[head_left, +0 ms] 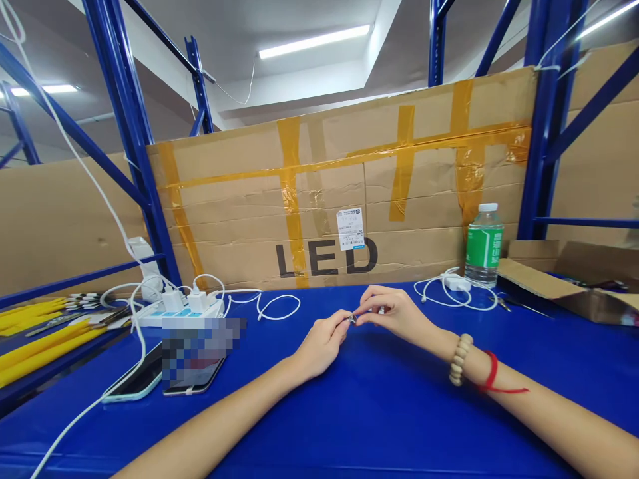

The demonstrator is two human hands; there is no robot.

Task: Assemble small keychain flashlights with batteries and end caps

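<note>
Near the middle of the blue tabletop (379,412), both hands meet over a small shiny metal piece (353,319), too small to name. My left hand (322,342) is closed, pinching the piece from the left between thumb and fingers. From the right, my right hand (387,307) has its thumb and index finger closed on the other side of the same piece. A beaded bracelet (460,359) and a red string (492,374) circle the right wrist and forearm.
A power strip (150,318) with white chargers, two phones (134,382) and yellow rolled items (44,352) lie left. A water bottle (484,246), a white cable (456,285) and an opened cardboard box (574,286) are right. A taped cardboard panel (239,226) stands behind.
</note>
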